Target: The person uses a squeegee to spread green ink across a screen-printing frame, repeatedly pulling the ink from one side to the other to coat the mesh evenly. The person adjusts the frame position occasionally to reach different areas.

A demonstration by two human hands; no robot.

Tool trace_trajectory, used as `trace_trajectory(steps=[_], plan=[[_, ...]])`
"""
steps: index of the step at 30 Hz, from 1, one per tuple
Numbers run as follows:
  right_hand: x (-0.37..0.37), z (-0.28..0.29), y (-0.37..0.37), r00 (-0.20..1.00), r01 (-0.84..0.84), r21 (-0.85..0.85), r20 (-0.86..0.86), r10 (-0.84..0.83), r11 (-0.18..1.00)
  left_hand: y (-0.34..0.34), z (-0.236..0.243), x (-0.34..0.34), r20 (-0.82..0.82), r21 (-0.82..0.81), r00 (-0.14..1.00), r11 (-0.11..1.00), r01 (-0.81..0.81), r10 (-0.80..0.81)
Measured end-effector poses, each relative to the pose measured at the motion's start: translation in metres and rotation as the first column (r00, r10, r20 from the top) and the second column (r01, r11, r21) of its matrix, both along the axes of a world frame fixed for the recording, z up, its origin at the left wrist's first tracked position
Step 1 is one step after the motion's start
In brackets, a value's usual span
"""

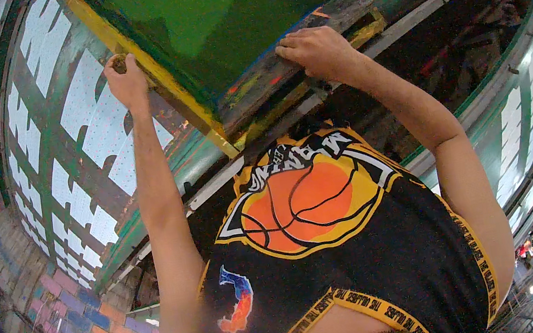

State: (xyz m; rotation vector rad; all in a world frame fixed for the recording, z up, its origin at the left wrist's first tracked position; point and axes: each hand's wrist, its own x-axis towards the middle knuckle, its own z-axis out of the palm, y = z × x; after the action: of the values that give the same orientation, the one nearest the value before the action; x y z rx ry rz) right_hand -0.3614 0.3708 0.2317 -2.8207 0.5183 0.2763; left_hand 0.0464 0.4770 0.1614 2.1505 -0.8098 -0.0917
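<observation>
Left hand [129, 83] pinches a brownish knob [120, 64], apparently — right hand [317, 52] grips the yellow-edged frame [183, 103].

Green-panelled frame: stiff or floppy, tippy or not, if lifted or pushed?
The green-panelled frame probably stays stiff: its yellow-edged sides look thick and straight. The green panel lies smooth across it, perhaps a taut sheet that gives when pressed. Broad and flat, the frame would likely slide, not tip, unless it's fixed.
</observation>
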Motion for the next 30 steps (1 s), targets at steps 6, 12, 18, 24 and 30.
trace_trajectory(steps=[6, 12, 18, 24, 30], plan=[[0.013, 0.004, -0.009, 0.998, 0.009, 0.080, -0.065, -0.004, 0.997, -0.002, -0.013, 0.006, 0.033, 0.129, 0.999, 0.992, 0.008, -0.013], [0.024, 0.026, -0.023, 0.997, -0.031, 0.081, -0.066, 0.036, 0.996, 0.000, -0.023, 0.011, 0.011, 0.160, 1.000, 0.987, 0.000, -0.001], [-0.008, 0.022, -0.005, 0.997, -0.014, 0.045, -0.079, 0.018, 0.999, -0.002, -0.020, 0.001, -0.024, 0.168, 0.999, 0.986, -0.024, 0.029], [-0.028, -0.004, 0.016, 0.997, 0.009, -0.083, 0.079, -0.002, 0.997, -0.006, -0.019, -0.005, -0.007, 0.075, 1.000, 0.997, -0.008, 0.009], [0.047, -0.017, -0.030, 0.993, 0.082, -0.066, 0.090, -0.076, 0.994, -0.003, -0.020, -0.005, -0.043, 0.116, 0.999, 0.993, -0.026, 0.032]])
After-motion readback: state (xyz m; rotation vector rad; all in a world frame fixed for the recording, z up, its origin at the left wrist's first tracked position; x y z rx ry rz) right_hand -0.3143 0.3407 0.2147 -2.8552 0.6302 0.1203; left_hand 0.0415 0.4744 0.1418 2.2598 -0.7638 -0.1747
